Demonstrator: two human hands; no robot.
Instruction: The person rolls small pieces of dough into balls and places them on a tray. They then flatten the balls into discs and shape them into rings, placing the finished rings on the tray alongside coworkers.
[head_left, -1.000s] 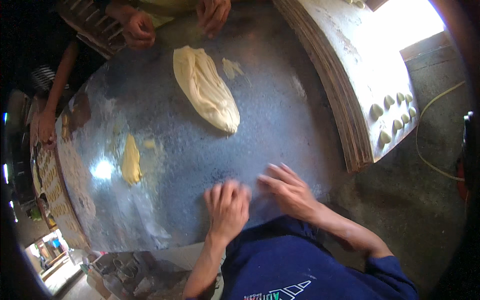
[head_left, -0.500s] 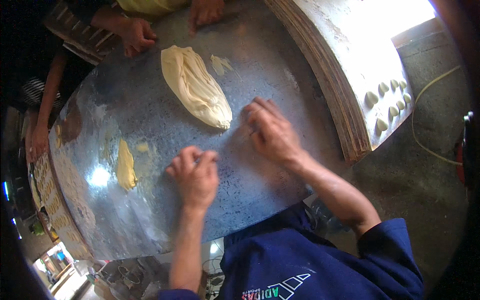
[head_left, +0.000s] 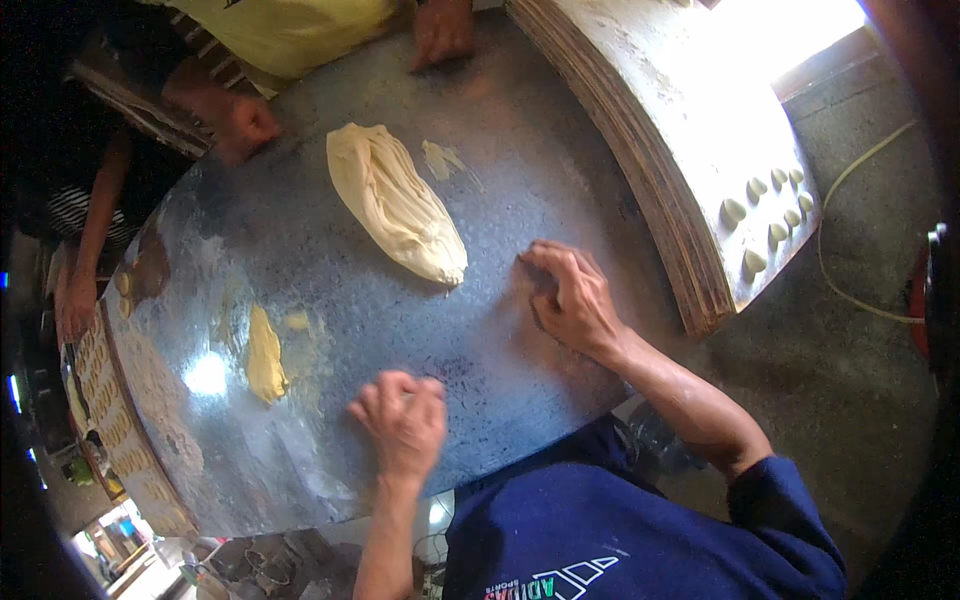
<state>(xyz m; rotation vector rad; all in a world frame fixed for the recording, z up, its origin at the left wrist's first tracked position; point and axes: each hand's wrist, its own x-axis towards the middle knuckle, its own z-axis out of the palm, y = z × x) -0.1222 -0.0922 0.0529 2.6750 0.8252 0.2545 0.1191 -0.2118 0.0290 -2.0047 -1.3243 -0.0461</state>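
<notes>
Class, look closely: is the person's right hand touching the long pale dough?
No, the right hand is apart from the pale dough, with grey tabletop showing between them.

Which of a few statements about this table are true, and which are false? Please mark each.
1. The big dough lies on the table. True.
2. The big dough lies left of the yellow lump. False: the yellow lump lies to the left.
3. Small pale pieces sit on the stack at right. True.
4. Both hands grip the big dough. False: the person's left hand and right hand are apart from it.
</notes>
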